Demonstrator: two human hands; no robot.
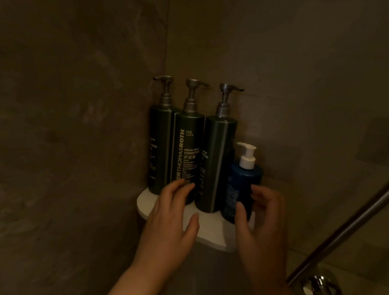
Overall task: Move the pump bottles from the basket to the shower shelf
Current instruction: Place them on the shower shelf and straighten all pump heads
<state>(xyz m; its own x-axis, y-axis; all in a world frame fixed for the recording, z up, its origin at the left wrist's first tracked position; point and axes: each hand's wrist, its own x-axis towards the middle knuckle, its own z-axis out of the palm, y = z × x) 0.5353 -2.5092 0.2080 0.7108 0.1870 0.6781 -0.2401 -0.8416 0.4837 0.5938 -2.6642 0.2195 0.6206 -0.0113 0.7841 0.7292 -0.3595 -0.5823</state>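
Three tall dark green pump bottles stand upright in a row on the white corner shelf: the left one, the middle one and the right one. A shorter blue pump bottle with a white pump stands at the shelf's right end. My left hand is open, its fingertips at the foot of the middle green bottle. My right hand is open, fingers curved around the blue bottle's lower part; whether they touch it I cannot tell. No basket is in view.
Dark tiled walls meet in the corner behind the shelf. A metal shower rail slants up at the right, with chrome tap fittings at the lower right.
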